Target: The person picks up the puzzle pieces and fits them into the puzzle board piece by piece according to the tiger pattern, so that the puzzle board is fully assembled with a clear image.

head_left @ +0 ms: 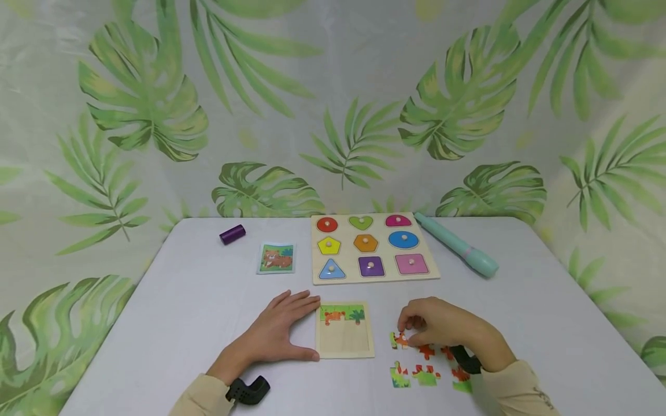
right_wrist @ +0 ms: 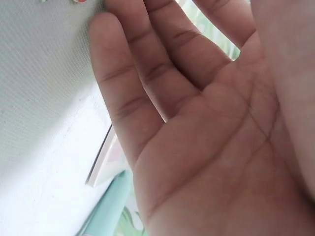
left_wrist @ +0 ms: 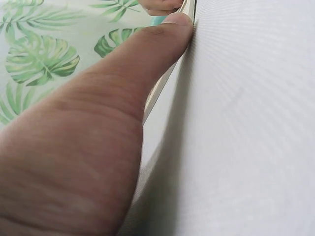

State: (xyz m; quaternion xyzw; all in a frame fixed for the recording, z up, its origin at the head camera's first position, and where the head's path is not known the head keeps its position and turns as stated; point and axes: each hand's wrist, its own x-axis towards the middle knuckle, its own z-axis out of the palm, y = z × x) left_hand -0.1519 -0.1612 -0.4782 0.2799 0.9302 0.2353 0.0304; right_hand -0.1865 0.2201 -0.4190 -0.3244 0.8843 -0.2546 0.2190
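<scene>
On the table lies a square wooden puzzle tray [head_left: 344, 345] whose top strip holds pieces showing an orange animal's head and greenery; bare wood shows below. My left hand [head_left: 283, 329] rests at its left side, fingers spread toward the top left corner and thumb [left_wrist: 172, 29] at the bottom left corner. To the right of the tray, my right hand [head_left: 442, 323] reaches down over loose jigsaw pieces, pinching an orange and green jigsaw piece [head_left: 399, 340] between thumb and fingers. In the right wrist view the palm [right_wrist: 211, 162] and bent fingers fill the frame, hiding the pinch.
Nearer me lie loose green and orange pieces [head_left: 399, 375], several in all. Behind the tray sits a wooden shape board [head_left: 346, 277] with knobbed shapes. A bear picture card [head_left: 277, 258], a purple cylinder [head_left: 232, 234] and a mint-green stick-like object [head_left: 458, 245] lie around it.
</scene>
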